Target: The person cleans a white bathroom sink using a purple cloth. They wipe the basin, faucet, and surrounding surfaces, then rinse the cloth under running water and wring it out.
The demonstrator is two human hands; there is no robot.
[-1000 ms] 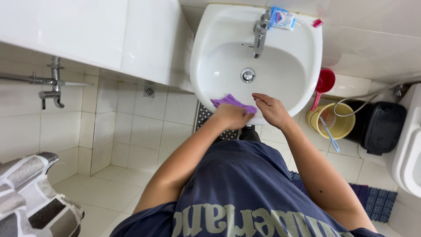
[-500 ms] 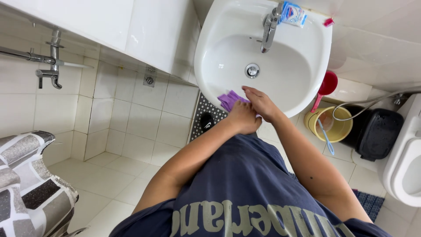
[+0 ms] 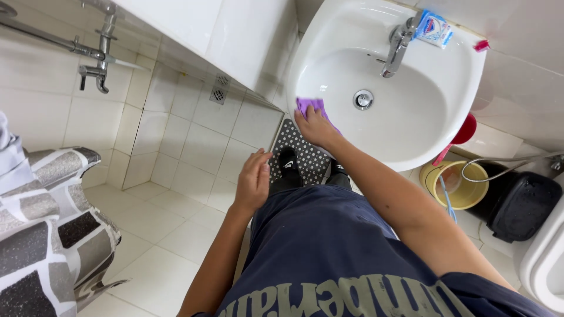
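I note the right hand [image 3: 316,126] pressed flat, fingers together, on a purple cloth [image 3: 310,105] at the near-left rim of the sink [image 3: 452,126]; the cloth lies partly under the palm, just inside the basin. The left hand [image 3: 254,179] hangs loose and half-curled, holding nothing, above the tiled floor [image 3: 170,235]. The sink is smooth white ceramic, rounded, with a chrome tap [image 3: 398,44] at its far edge and a metal drain [image 3: 363,100] near the centre, apart from the cloth. A perforated dark mat [image 3: 296,147] lies under the feet. A yellow bucket [image 3: 455,185] and black bin [image 3: 523,205] crowd the floor below the sink's right edge; open floor lies to the left.
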